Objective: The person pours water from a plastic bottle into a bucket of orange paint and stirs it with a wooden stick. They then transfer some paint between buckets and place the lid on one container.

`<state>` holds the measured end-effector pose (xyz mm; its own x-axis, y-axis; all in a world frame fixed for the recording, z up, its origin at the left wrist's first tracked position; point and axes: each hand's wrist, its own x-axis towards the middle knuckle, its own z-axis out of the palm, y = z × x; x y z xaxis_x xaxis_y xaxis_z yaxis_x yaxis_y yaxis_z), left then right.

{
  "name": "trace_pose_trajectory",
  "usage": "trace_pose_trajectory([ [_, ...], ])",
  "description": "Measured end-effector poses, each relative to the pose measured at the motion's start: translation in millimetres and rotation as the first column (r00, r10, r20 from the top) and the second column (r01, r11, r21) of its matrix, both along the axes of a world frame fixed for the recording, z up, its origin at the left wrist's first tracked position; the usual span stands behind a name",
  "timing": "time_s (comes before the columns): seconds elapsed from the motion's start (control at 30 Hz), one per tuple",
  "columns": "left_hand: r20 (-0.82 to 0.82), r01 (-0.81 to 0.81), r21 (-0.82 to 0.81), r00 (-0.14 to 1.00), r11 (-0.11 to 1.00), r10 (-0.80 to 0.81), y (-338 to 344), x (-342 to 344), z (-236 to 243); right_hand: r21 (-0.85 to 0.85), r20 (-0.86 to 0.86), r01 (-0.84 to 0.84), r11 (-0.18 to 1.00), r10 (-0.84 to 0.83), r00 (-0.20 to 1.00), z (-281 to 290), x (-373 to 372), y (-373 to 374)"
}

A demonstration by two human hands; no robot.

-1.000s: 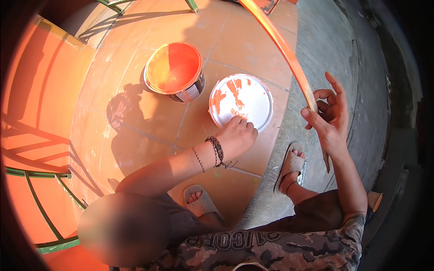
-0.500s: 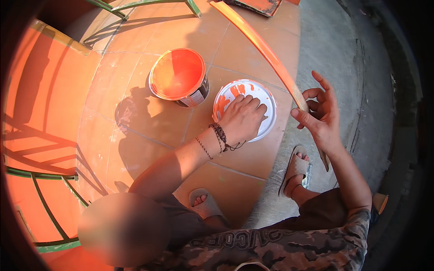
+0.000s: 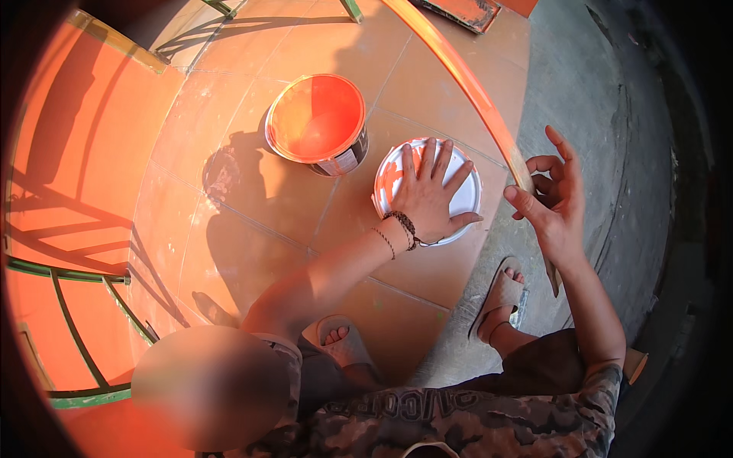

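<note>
My left hand (image 3: 429, 195), with braided bracelets at the wrist, lies with fingers spread across a round white lid (image 3: 464, 200) smeared with orange paint. Whether anything stands under that lid is hidden. Between thumb and fingers, my right hand (image 3: 551, 200) grips a long wooden stick (image 3: 475, 93). Orange paint coats most of its length; the bare wood end reaches down past my right wrist. To the left of the lid, an uncovered bucket (image 3: 316, 122) stands upright with orange paint inside.
Orange tiles (image 3: 282, 210) meet grey concrete (image 3: 588, 84) on the right. A paint-stained tray (image 3: 467, 11) lies at the far edge. Green metal bars (image 3: 76, 328) run along the orange wall at left. My sandalled feet (image 3: 500, 299) are just below the lid.
My left hand has gone from curled fingers on the lid to fingers spread flat over it. My right hand keeps its hold on the stick. The whole view has shifted slightly.
</note>
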<state>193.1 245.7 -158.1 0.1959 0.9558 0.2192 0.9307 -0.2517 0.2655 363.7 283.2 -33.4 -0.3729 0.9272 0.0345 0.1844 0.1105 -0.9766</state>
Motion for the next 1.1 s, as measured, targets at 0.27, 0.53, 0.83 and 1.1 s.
trace_pose_trajectory([
  [0.27,0.151,0.002,0.066,0.988,0.998,-0.012,-23,-14,-12,0.247,0.208,0.007,0.969,-0.060,0.976,-61,-3,-1],
  [0.53,0.526,-0.396,0.046,0.790,0.917,0.314,-70,-73,-19,0.156,0.431,-0.021,0.987,-0.049,0.901,-108,-19,-37],
  [0.83,0.704,-0.608,-0.412,0.261,0.679,0.660,-75,-121,-34,0.318,0.534,-0.151,0.936,-0.045,0.844,-109,-17,-38],
  [1.1,0.731,-0.336,-0.658,-0.502,0.674,0.463,-40,-210,-46,0.342,0.417,-0.047,0.938,-0.107,0.903,-84,-3,4],
])
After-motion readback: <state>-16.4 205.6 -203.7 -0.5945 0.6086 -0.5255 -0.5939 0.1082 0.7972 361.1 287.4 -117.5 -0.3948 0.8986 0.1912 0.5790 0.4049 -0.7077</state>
